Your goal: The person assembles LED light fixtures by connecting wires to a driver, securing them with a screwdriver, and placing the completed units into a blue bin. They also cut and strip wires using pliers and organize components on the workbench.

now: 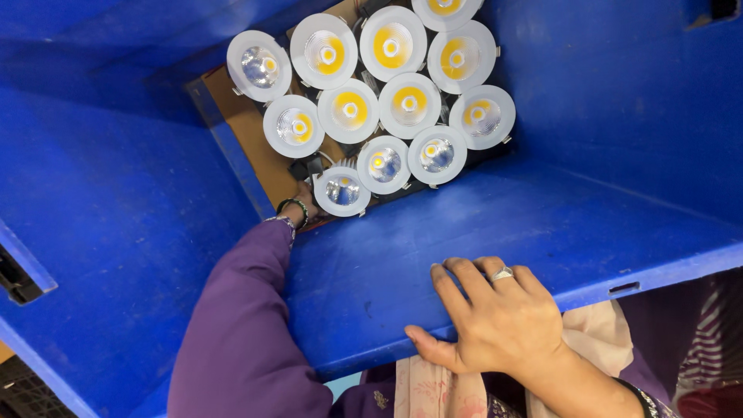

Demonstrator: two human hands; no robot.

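I am leaning over a deep blue plastic bin (542,232), and my left hand (304,203) is down at the bottom of it, arm stretched full length in its purple sleeve (240,310). The hand sits against the nearest round lamp (341,190), a white-rimmed recessed light with a shiny reflector. Most of my fingers are hidden behind the wrist and the lamp's edge, so I cannot tell whether my grip on that side has closed on it or is only touching its rim.

The lamp lies face up at the near edge of a cluster of the same lamps (379,85), packed touching one another on a sheet of brown cardboard (240,128) on the bin's floor. Dark leads and a small black driver box (303,166) show just beside it.

My right hand (495,317) rests flat on the bin's near wall, fingers spread over the top edge, thumb hooked under; it holds nothing else, it just braces me.

I judge the lamp to be light but rigid, with a smooth painted ring that could slip. The reflector and the small yellow emitter in its middle look easy to scratch, so the outer rim or the body behind it is the place to hold, with care for the side spring clips and the trailing wire.
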